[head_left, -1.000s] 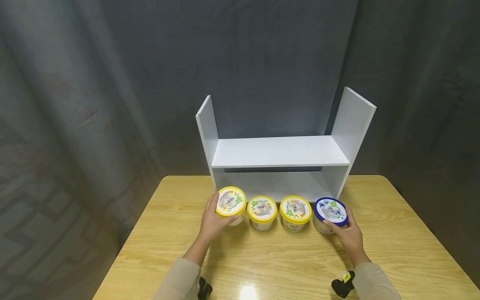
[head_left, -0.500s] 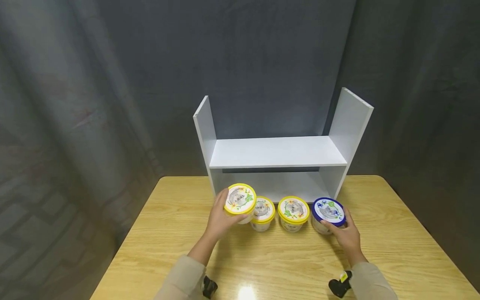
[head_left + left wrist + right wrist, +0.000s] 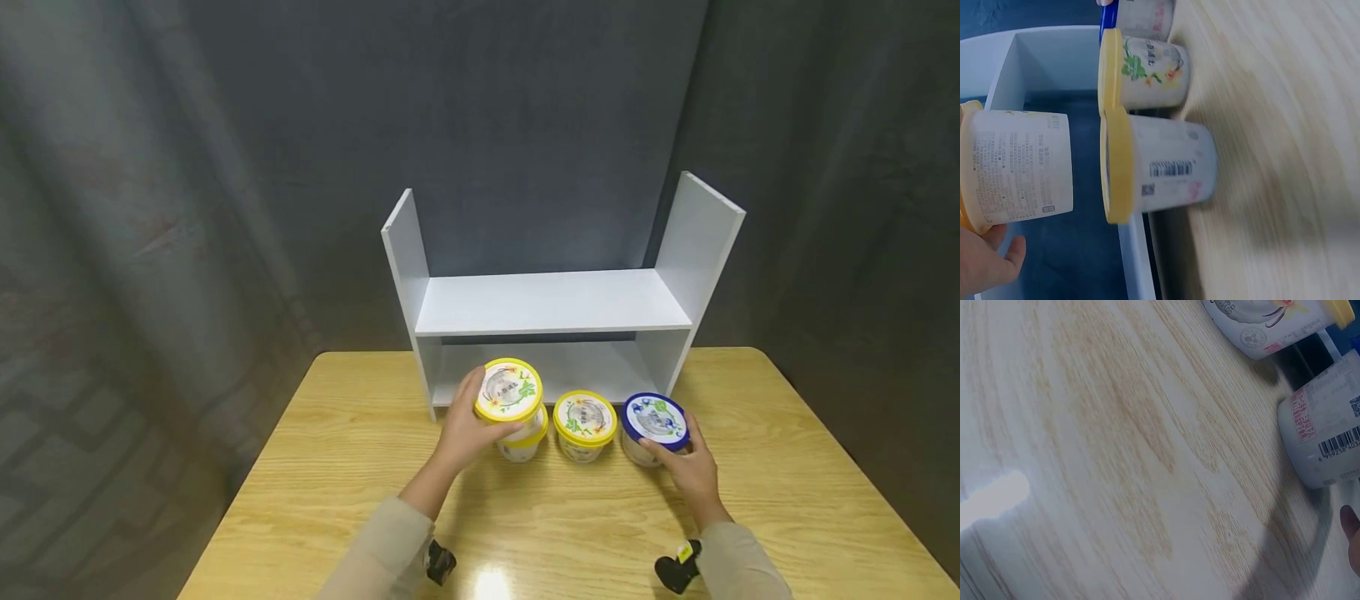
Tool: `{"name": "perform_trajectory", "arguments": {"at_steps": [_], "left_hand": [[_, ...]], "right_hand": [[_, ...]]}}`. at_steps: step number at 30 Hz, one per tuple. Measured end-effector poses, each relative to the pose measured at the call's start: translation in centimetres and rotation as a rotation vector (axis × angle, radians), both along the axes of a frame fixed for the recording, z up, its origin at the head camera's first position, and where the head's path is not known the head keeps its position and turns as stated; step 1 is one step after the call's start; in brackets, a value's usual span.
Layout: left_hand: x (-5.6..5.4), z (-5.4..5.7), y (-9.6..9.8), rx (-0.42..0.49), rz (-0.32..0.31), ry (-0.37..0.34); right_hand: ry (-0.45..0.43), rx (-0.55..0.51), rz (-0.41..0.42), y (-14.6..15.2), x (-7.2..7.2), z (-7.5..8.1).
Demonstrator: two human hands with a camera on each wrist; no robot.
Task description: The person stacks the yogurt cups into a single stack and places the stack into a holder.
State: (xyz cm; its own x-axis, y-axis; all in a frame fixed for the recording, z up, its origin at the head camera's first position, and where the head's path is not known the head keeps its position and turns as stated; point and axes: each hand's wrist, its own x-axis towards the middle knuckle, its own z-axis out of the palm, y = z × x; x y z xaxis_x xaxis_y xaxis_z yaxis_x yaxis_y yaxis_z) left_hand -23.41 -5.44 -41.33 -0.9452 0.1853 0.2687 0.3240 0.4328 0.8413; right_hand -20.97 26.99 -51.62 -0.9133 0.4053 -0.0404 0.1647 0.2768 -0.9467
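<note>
The left hand's grip (image 3: 459, 429) is curled round the yellow-lidded tub (image 3: 510, 390), held raised in front of the left part of the smooth white board shelf (image 3: 555, 302). The tub tapers below its round lid, its pale wall covered in fine print. Below it, a second yellow tub (image 3: 522, 452) stands before the shelf; a third (image 3: 585, 419) stands before its middle. The right hand's grip (image 3: 696, 475) is wrapped round the blue-lidded tub (image 3: 655, 419), before the shelf's right end. Streaky wood grain marks the bench (image 3: 570, 533) under the shelf; dark, softly folded fabric (image 3: 540, 125) hangs behind it.
</note>
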Motion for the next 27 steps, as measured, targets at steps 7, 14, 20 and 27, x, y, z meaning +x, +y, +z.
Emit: {"name": "perform_trajectory", "arguments": {"at_steps": [7,14,20,27], "left_hand": [[-0.2,0.8,1.9,-0.019,-0.033,-0.020],[-0.4,0.8,3.5,-0.027,-0.064,-0.049],[-0.6,0.6,4.7,-0.034,-0.097,-0.030],[-0.9,0.8,6.3,-0.060,-0.118,-0.040]], "right_hand": [[0.026,0.001,0.004,0.8,-0.7,-1.4],[0.047,0.012,0.000,1.8,-1.7,-3.7],[0.050,0.004,-0.012,1.8,-1.9,-4.1],[0.062,-0.001,-0.017,1.9,-1.9,-4.0]]}}
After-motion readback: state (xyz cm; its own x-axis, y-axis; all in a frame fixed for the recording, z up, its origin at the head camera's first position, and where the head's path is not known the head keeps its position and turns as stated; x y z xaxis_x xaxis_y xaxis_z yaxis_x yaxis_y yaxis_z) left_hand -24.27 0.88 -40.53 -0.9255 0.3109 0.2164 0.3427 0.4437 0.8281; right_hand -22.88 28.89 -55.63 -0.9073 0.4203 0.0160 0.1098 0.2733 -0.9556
